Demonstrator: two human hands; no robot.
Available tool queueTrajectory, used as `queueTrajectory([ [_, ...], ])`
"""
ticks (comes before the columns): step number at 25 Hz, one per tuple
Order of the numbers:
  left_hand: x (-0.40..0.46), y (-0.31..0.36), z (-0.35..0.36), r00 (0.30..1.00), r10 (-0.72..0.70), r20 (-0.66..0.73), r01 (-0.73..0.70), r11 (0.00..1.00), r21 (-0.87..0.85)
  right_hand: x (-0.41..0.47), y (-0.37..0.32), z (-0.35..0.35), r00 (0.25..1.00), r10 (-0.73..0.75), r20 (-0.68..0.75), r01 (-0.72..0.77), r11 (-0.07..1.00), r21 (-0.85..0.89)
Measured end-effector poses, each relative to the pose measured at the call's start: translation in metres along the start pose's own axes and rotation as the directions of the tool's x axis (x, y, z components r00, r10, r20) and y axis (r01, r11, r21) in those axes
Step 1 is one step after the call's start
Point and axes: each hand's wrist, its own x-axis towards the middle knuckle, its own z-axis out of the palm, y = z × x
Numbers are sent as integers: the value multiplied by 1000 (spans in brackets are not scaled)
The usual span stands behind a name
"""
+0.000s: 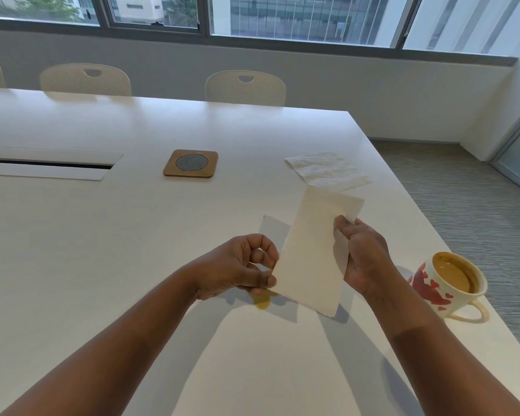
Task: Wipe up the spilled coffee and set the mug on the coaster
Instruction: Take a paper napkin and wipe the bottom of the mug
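Note:
I hold a folded white paper towel [309, 253] above the white table [132, 235]. My left hand [237, 265] pinches its lower left edge, and my right hand [364, 256] grips its right edge. Under the towel a small yellowish-brown coffee spill [263, 302] lies on the table, partly hidden by my left hand. A cream mug with red hearts [449, 285], holding coffee, stands upright at the right near the table's edge. The square wooden coaster [190, 163] with a mesh centre lies farther back, with nothing on it.
A second, patterned paper towel [327, 171] lies flat behind the held one. A long cable slot [47, 166] is set in the table at the left. Cream chairs [245, 88] line the far side. The table's right edge drops to grey carpet [463, 211].

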Motion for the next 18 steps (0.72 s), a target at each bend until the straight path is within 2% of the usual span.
queueTrajectory([
  [3,-2,8,0,998,-49,48,47,997,53,-3,-3,-3,999,-30,-19,31,999,29],
  [4,1,11,3,998,-52,16,50,994,100,-5,-5,-5,999,-40,-16,40,999,37],
  [7,19,21,20,981,-7,-194,50,975,216,-15,-6,-9,999,-50,12,50,998,37],
  [11,52,30,61,956,118,-268,-102,992,70,-36,-10,-20,989,-88,119,80,995,65],
  [15,75,38,96,933,196,-301,-197,980,27,-60,-21,-47,942,-210,260,179,974,137],
  [18,87,45,120,946,210,-248,-215,977,6,-77,-24,-66,957,-216,191,186,969,164],
])
